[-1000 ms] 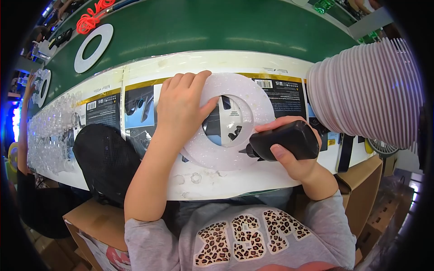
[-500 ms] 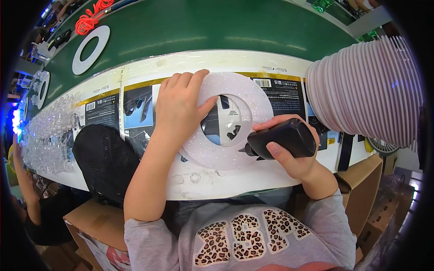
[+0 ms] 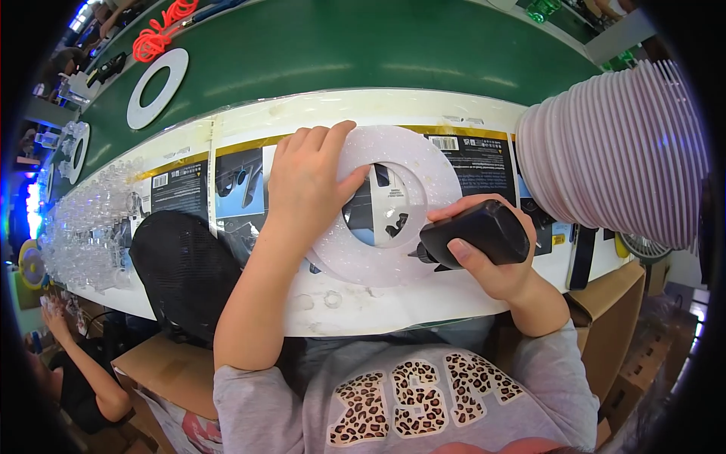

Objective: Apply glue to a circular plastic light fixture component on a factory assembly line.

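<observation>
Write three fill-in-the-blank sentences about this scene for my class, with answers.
1. The bottle in the right hand is ____.
2. The hand touching the speckled white ring is the person's ____.
3. The big stack of rings is at the picture's ____ side.

Answers: black; left; right.

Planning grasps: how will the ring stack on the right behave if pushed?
The ring stack may shear or topple: many separate layers, no visible strap. Probably heavy overall, given so many rings. Likely stiff rather than floppy: edges show no obvious sag.
</observation>
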The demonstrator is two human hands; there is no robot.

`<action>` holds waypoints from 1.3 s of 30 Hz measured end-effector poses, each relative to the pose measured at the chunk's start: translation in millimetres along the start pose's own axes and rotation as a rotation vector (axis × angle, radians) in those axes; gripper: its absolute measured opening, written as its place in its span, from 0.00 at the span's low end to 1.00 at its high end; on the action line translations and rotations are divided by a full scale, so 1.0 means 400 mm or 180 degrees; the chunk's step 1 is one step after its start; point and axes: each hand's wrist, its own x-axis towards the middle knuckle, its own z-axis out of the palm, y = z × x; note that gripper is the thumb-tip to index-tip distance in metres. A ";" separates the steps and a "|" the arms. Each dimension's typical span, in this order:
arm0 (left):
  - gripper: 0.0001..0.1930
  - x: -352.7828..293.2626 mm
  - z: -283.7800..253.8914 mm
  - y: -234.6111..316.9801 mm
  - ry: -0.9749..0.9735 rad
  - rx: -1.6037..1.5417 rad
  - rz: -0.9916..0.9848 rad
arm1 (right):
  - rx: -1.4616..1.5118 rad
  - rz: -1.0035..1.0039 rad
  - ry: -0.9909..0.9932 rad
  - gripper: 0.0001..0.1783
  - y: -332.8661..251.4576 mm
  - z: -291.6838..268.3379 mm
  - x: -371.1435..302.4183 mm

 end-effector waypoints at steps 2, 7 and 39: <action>0.25 -0.001 -0.001 0.003 -0.0056 0.0023 -0.0020 | 0.0028 0.0117 0.0031 0.17 0.001 0.001 -0.003; 0.26 -0.001 -0.002 0.003 -0.0054 -0.0083 -0.0073 | 0.0080 -0.0172 0.0172 0.15 0.000 -0.004 -0.001; 0.27 -0.002 0.004 -0.011 0.0098 -0.0011 0.0037 | -0.0115 -0.0346 -0.0269 0.17 -0.001 0.023 -0.011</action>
